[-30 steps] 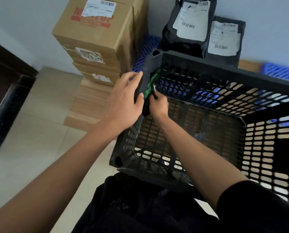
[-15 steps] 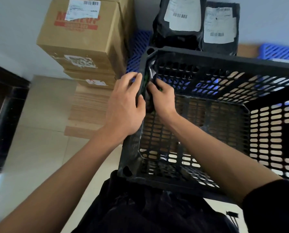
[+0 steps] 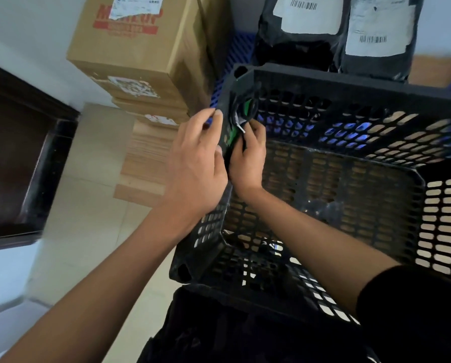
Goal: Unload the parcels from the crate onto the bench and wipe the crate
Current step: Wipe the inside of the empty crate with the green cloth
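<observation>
The black slatted crate (image 3: pixel 350 179) stands in front of the person, with stacked cardboard boxes (image 3: pixel 140 48) and two black mailer parcels (image 3: pixel 337 30) behind it by the wall. The left hand (image 3: pixel 195 166) grips the crate's left wall from outside. The right hand (image 3: pixel 248 158), inside, pinches a green-and-black cloth (image 3: pixel 235 127) against that wall's top corner.

Open crate (image 3: pixel 324 82) interior; stacked boxes (image 3: pixel 140 53) just beside its left wall.
</observation>
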`<action>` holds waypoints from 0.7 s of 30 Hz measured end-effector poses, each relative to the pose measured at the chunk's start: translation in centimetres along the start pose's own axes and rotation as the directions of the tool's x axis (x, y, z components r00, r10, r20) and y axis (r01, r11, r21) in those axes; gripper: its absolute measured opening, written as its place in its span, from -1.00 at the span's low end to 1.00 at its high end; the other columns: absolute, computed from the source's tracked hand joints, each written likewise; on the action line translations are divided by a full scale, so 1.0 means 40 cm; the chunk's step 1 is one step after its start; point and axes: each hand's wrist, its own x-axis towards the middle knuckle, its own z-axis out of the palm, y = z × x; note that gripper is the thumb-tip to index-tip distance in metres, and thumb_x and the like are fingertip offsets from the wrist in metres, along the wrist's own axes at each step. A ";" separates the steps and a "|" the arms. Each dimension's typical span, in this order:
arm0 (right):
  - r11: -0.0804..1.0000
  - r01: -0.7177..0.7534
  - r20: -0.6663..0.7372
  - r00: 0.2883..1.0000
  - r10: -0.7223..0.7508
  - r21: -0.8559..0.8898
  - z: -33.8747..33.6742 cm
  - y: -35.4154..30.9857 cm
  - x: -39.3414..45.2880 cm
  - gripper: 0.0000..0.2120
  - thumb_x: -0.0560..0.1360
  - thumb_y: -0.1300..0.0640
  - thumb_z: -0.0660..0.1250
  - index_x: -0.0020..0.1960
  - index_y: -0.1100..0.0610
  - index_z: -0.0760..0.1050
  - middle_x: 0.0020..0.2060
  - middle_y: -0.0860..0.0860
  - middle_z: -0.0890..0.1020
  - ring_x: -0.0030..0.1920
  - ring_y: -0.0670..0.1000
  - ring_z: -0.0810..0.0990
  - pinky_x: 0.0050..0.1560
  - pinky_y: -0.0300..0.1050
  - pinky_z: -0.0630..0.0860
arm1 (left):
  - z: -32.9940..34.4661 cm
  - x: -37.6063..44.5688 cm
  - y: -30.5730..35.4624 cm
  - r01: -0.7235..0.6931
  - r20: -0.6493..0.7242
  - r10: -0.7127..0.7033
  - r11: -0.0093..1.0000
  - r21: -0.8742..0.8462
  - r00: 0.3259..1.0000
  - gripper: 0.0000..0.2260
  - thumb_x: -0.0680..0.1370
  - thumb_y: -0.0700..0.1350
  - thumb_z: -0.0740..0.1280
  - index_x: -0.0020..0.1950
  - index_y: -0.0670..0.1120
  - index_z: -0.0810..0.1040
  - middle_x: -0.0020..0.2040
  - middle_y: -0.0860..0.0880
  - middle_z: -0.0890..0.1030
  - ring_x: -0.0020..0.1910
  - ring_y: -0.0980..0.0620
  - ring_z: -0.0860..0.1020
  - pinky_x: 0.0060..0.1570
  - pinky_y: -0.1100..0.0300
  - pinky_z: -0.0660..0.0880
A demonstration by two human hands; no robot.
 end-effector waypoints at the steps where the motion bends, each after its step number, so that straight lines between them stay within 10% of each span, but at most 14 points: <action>1: 0.999 -0.031 0.007 1.000 0.031 -0.014 0.008 0.021 -0.001 -0.70 0.62 0.32 0.16 0.29 0.32 0.52 0.31 0.23 0.46 0.34 0.21 0.46 0.37 0.16 0.44 | 0.000 0.000 0.002 0.003 0.004 -0.003 1.000 0.002 1.000 -0.53 0.57 -0.35 0.23 0.50 -0.31 0.39 0.44 -0.23 0.44 0.38 -0.22 0.44 0.35 -0.14 0.43; 9: 0.921 -0.169 0.211 0.944 0.254 -0.351 0.030 0.163 0.013 -0.61 0.59 0.43 0.08 0.36 0.32 0.47 0.37 0.29 0.41 0.30 0.30 0.38 0.36 0.08 0.34 | -0.005 -0.002 0.016 0.019 -0.021 -0.018 0.999 0.037 1.000 -0.54 0.57 -0.35 0.24 0.49 -0.30 0.41 0.43 -0.21 0.46 0.36 -0.18 0.47 0.28 -0.07 0.48; 18: 0.941 -0.334 0.158 0.928 0.337 -0.048 0.003 0.102 0.018 -0.65 0.60 0.43 0.13 0.28 0.31 0.56 0.23 0.25 0.51 0.25 0.17 0.48 0.26 -0.30 0.32 | 0.000 -0.004 0.016 0.029 -0.050 -0.027 0.999 0.029 0.998 -0.53 0.56 -0.34 0.23 0.49 -0.31 0.42 0.44 -0.20 0.46 0.42 -0.15 0.45 0.42 0.07 0.39; 21: 0.965 -0.262 0.117 0.959 0.258 0.026 -0.017 0.045 0.016 -0.64 0.57 0.46 0.11 0.24 0.34 0.58 0.21 0.25 0.52 0.27 0.18 0.46 0.37 -0.12 0.37 | 0.002 -0.001 0.013 0.036 -0.056 -0.035 0.999 0.013 0.998 -0.53 0.56 -0.33 0.23 0.49 -0.30 0.42 0.44 -0.19 0.46 0.43 -0.13 0.44 0.45 0.13 0.35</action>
